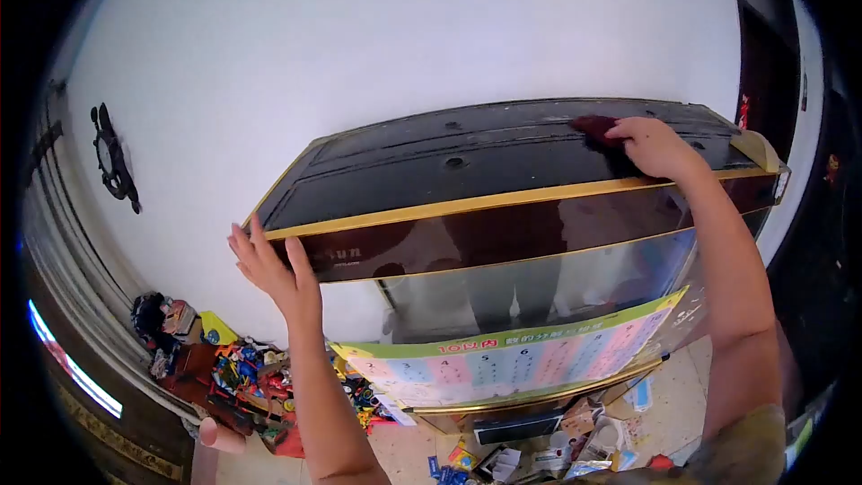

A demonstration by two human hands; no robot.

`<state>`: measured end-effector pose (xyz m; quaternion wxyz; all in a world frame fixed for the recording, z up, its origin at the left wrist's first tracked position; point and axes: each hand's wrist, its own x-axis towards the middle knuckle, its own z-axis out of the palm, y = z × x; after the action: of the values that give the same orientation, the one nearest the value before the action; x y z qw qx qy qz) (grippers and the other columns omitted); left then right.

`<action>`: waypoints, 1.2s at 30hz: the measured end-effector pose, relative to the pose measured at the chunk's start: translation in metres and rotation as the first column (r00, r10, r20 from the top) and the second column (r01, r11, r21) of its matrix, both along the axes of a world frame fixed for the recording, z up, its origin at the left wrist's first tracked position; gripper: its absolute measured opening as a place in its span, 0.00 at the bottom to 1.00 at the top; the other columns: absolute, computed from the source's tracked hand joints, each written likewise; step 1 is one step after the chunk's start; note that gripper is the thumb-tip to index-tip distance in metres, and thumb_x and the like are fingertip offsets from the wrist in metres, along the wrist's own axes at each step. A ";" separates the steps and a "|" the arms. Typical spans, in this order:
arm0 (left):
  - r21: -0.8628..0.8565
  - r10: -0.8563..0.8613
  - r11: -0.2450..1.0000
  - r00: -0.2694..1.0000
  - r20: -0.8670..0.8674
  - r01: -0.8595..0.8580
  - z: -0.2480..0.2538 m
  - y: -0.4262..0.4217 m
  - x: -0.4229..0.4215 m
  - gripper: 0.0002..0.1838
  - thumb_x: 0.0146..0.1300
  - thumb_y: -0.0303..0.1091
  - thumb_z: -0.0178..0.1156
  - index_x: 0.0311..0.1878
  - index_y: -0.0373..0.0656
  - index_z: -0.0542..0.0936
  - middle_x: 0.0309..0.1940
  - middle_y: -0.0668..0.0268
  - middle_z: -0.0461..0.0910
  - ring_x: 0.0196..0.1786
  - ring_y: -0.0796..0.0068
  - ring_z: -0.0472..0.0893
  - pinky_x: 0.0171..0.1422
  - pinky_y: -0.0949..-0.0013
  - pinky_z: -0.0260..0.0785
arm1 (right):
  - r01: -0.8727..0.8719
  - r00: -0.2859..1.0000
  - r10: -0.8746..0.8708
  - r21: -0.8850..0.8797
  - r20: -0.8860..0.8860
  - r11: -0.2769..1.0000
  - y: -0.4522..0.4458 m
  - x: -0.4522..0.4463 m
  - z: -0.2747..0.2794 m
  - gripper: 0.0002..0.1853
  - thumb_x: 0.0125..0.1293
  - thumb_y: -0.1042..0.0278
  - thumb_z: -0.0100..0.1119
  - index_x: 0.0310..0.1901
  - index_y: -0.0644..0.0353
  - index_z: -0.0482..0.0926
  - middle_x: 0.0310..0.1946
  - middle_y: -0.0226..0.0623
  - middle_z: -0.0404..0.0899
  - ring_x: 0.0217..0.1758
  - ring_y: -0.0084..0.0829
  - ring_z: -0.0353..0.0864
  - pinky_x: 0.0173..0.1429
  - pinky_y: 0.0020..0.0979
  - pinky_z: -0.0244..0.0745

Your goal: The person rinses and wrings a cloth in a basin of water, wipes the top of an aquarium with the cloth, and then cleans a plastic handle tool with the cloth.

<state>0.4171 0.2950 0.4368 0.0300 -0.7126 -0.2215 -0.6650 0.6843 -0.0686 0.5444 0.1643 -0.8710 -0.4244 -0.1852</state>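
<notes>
A long cabinet-like unit with a black top (386, 171), gold edging and a dark glossy front stands against the white wall. My right hand (660, 148) presses a dark red cloth (594, 128) onto the right part of the top. At the front left corner, my left hand (277, 265) rests against the edge with its fingers spread. Below the front panel, a colourful number chart (512, 355) covers part of the glass. A round hole (456, 163) shows near the middle of the top.
Toys and small items (251, 373) are heaped at the lower left. Boxes and papers (575, 440) lie on the floor below the unit. A black clock (112, 157) hangs on the left wall, and a dark doorway (768, 63) stands at the right.
</notes>
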 end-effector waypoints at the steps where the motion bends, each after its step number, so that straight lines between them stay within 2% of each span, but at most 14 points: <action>1: 0.034 0.046 0.998 0.997 -0.068 -0.044 0.005 -0.003 0.006 0.22 0.62 0.39 0.44 0.59 0.43 0.63 0.63 0.54 0.53 0.67 0.50 0.47 0.66 0.49 0.36 | 0.166 0.986 -0.166 -0.004 0.002 0.986 -0.003 0.002 0.002 0.16 0.53 0.75 0.43 0.43 0.59 0.76 0.46 0.48 0.73 0.51 0.43 0.70 0.58 0.35 0.63; 3: 0.078 -0.018 0.997 0.999 -0.042 0.021 0.008 -0.003 0.017 0.19 0.63 0.37 0.40 0.55 0.44 0.68 0.60 0.55 0.59 0.66 0.52 0.51 0.66 0.50 0.37 | 0.338 0.941 -0.338 0.002 0.006 0.941 0.000 0.007 0.007 0.16 0.53 0.74 0.42 0.43 0.59 0.76 0.43 0.49 0.74 0.50 0.43 0.72 0.56 0.35 0.64; 6: 0.123 0.038 0.992 0.998 0.041 -0.043 0.005 -0.003 0.022 0.17 0.61 0.35 0.39 0.51 0.43 0.70 0.55 0.57 0.65 0.62 0.53 0.57 0.65 0.51 0.39 | 0.069 0.990 -0.094 0.227 0.103 0.971 0.047 0.006 0.017 0.15 0.53 0.71 0.43 0.40 0.59 0.78 0.38 0.50 0.75 0.44 0.46 0.74 0.49 0.38 0.67; 7: 0.121 0.032 0.992 0.999 0.041 -0.037 0.004 -0.003 0.022 0.17 0.61 0.35 0.39 0.51 0.43 0.70 0.55 0.57 0.65 0.62 0.53 0.57 0.65 0.51 0.39 | -0.055 0.990 0.081 0.219 -0.113 0.974 0.071 0.002 0.024 0.15 0.54 0.71 0.42 0.41 0.58 0.77 0.38 0.50 0.76 0.43 0.45 0.74 0.48 0.38 0.68; 9: 0.131 0.024 0.991 0.998 0.059 -0.031 0.003 0.000 0.022 0.17 0.62 0.36 0.39 0.50 0.41 0.70 0.54 0.57 0.65 0.62 0.53 0.58 0.65 0.51 0.39 | -0.125 0.933 0.175 0.172 -0.313 0.977 0.120 -0.033 0.028 0.16 0.55 0.68 0.41 0.42 0.57 0.76 0.37 0.48 0.76 0.43 0.43 0.75 0.47 0.39 0.68; 11: 0.133 0.030 0.990 0.997 0.072 -0.039 0.004 -0.004 0.022 0.18 0.62 0.36 0.37 0.50 0.40 0.70 0.53 0.56 0.66 0.62 0.54 0.58 0.66 0.51 0.39 | -0.330 0.932 0.313 -0.070 -0.181 0.941 0.155 -0.049 0.013 0.16 0.53 0.68 0.43 0.42 0.57 0.75 0.38 0.49 0.76 0.44 0.44 0.75 0.47 0.39 0.68; 15: 0.099 0.021 0.995 0.997 0.080 -0.029 0.005 -0.003 0.022 0.18 0.63 0.38 0.36 0.48 0.40 0.71 0.53 0.56 0.66 0.61 0.55 0.59 0.66 0.52 0.38 | -0.319 0.944 0.296 -0.180 -0.144 0.930 0.137 -0.025 0.011 0.20 0.52 0.72 0.44 0.49 0.62 0.69 0.48 0.47 0.70 0.52 0.44 0.68 0.57 0.37 0.62; 19: 0.144 0.036 0.989 0.998 0.052 -0.043 0.001 0.002 0.019 0.17 0.62 0.37 0.37 0.46 0.40 0.72 0.51 0.56 0.67 0.60 0.54 0.60 0.66 0.52 0.38 | -0.225 0.974 0.224 -0.132 -0.023 0.965 0.057 0.013 0.012 0.20 0.50 0.70 0.47 0.48 0.57 0.72 0.43 0.48 0.74 0.48 0.44 0.72 0.53 0.37 0.65; 21: 0.133 0.041 0.990 0.997 0.060 -0.049 0.002 0.000 0.019 0.16 0.61 0.36 0.38 0.45 0.41 0.72 0.48 0.56 0.68 0.58 0.53 0.62 0.65 0.52 0.40 | 0.056 0.997 -0.071 -0.286 -0.044 0.957 0.040 0.027 0.030 0.18 0.48 0.70 0.47 0.43 0.60 0.76 0.38 0.49 0.76 0.45 0.45 0.74 0.50 0.37 0.68; 22: 0.146 0.011 0.989 0.998 0.063 -0.020 0.003 0.000 0.018 0.15 0.61 0.35 0.38 0.44 0.41 0.72 0.48 0.56 0.68 0.57 0.53 0.62 0.65 0.51 0.41 | 0.147 0.983 -0.167 -0.218 -0.076 0.965 0.043 0.027 0.038 0.16 0.47 0.69 0.47 0.37 0.65 0.77 0.32 0.50 0.77 0.38 0.42 0.76 0.43 0.37 0.69; 25: 0.159 -0.002 0.987 0.996 0.089 -0.012 0.000 0.004 0.020 0.15 0.60 0.35 0.39 0.42 0.41 0.72 0.47 0.57 0.68 0.56 0.53 0.63 0.64 0.51 0.42 | 0.185 0.961 -0.187 -0.032 -0.202 0.982 0.087 0.031 0.060 0.14 0.47 0.68 0.47 0.32 0.68 0.77 0.29 0.48 0.77 0.32 0.37 0.75 0.37 0.36 0.68; 29: 0.137 -0.029 0.990 0.994 0.102 0.015 0.001 0.004 0.018 0.15 0.58 0.35 0.39 0.41 0.42 0.73 0.45 0.58 0.69 0.55 0.53 0.64 0.63 0.50 0.42 | -0.151 0.941 0.183 0.133 -0.285 0.980 0.204 0.023 0.076 0.16 0.49 0.69 0.44 0.38 0.66 0.75 0.29 0.41 0.77 0.33 0.30 0.75 0.40 0.32 0.70; 31: 0.139 -0.013 0.990 0.993 0.119 -0.004 -0.002 0.007 0.019 0.14 0.57 0.36 0.40 0.41 0.42 0.73 0.44 0.58 0.69 0.54 0.54 0.64 0.63 0.50 0.42 | -0.285 0.958 0.284 0.117 0.030 0.951 0.265 -0.005 0.076 0.15 0.46 0.64 0.47 0.31 0.66 0.78 0.30 0.51 0.77 0.35 0.46 0.76 0.43 0.38 0.70; 36: 0.128 0.004 0.992 0.992 0.129 -0.020 -0.001 0.007 0.019 0.13 0.53 0.35 0.43 0.39 0.43 0.73 0.43 0.59 0.69 0.53 0.55 0.65 0.61 0.50 0.44 | -0.520 0.834 0.468 0.133 0.292 0.844 0.403 -0.041 0.051 0.14 0.50 0.67 0.46 0.38 0.59 0.76 0.38 0.46 0.75 0.44 0.46 0.73 0.47 0.40 0.69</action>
<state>0.4365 0.3020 0.4359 0.0658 -0.6637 -0.1837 -0.7221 0.6435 0.3342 0.5957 0.2421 -0.6788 -0.6313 -0.2866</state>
